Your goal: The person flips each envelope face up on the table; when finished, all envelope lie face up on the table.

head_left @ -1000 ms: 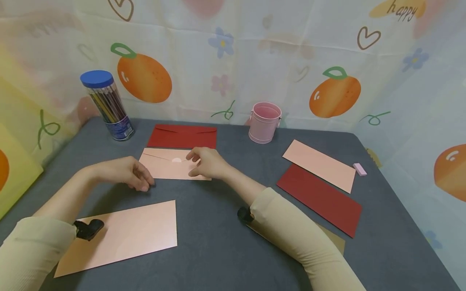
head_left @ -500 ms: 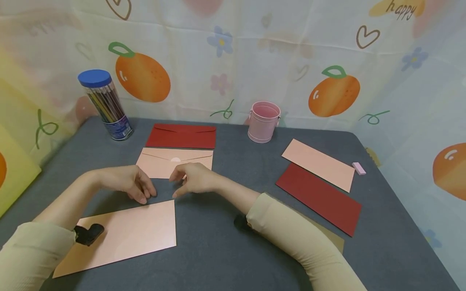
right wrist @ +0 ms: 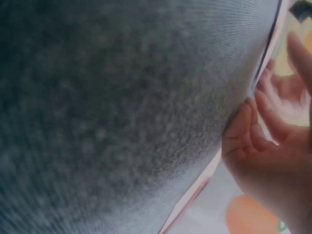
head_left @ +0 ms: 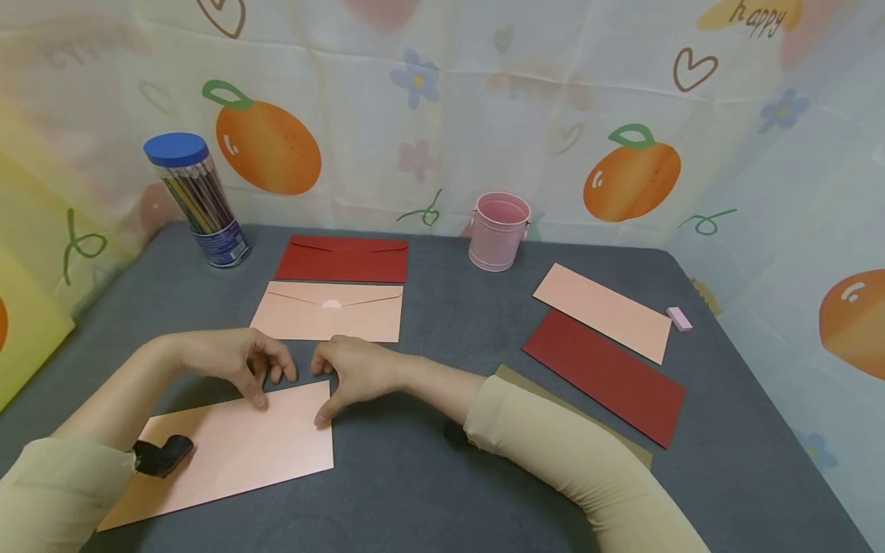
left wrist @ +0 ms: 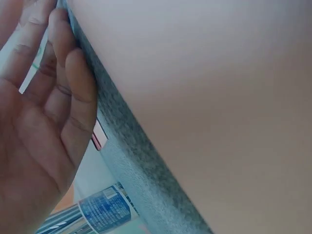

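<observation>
A large peach envelope (head_left: 263, 445), plain side up, lies at the front left of the dark grey table. My left hand (head_left: 238, 357) is at its far edge, thumb over the paper and fingers loosely bent beyond the edge. In the left wrist view those fingers (left wrist: 80, 78) rest along the table beside the envelope (left wrist: 219, 97). My right hand (head_left: 362, 370) is around the far right corner, its thumb over the right edge. Its fingers (right wrist: 239, 122) are bent low at the table in the right wrist view. Behind the hands lies a smaller-looking peach envelope (head_left: 359, 315) with a round seal.
A red envelope (head_left: 342, 265) lies farther back. Blue-lidded pencil jar (head_left: 221, 207) and pink bucket (head_left: 496, 238) stand at the rear. Right of my arm lie another peach envelope (head_left: 601, 311), a red one (head_left: 608, 376), a partly covered tan one (head_left: 508, 375) and a pink eraser-like block (head_left: 679, 319).
My right hand has left the sealed peach envelope and come toward me to the corner of the front one. My left hand has moved slightly nearer, bringing its thumb over the paper.
</observation>
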Tool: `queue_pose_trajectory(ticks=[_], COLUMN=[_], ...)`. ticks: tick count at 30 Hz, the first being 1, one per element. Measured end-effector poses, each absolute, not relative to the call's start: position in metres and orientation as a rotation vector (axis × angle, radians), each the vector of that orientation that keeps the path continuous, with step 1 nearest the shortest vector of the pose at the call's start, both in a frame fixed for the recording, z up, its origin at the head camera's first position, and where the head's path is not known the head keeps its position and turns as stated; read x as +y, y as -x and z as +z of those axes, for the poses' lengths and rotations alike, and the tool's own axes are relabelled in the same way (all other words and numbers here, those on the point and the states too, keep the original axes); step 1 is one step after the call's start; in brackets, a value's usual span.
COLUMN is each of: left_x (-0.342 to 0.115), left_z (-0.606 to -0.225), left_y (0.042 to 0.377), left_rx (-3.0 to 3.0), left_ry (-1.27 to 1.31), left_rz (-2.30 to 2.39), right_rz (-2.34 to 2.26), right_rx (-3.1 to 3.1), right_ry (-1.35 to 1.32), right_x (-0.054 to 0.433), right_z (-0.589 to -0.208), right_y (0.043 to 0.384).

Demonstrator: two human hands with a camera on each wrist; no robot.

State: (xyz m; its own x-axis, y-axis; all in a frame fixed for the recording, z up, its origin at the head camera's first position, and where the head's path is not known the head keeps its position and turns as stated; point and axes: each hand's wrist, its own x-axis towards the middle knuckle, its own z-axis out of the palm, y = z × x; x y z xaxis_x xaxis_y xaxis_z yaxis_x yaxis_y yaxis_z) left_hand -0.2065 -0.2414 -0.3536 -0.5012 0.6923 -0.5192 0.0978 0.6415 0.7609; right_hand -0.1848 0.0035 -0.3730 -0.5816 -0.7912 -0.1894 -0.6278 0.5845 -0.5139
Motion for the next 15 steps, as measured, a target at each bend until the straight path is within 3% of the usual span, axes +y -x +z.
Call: queue_pose_trajectory(ticks=[15], left_x=[-0.229], left_z=[-0.359], left_y=[0.201], left_rx=[2.179], left_ry=[-0.715], left_rz=[0.700], right_rz=[-0.427], right_rx=[2.498], right_ry=[1.185], right_x=[0.003], right_z=[-0.377], right_y=[0.180])
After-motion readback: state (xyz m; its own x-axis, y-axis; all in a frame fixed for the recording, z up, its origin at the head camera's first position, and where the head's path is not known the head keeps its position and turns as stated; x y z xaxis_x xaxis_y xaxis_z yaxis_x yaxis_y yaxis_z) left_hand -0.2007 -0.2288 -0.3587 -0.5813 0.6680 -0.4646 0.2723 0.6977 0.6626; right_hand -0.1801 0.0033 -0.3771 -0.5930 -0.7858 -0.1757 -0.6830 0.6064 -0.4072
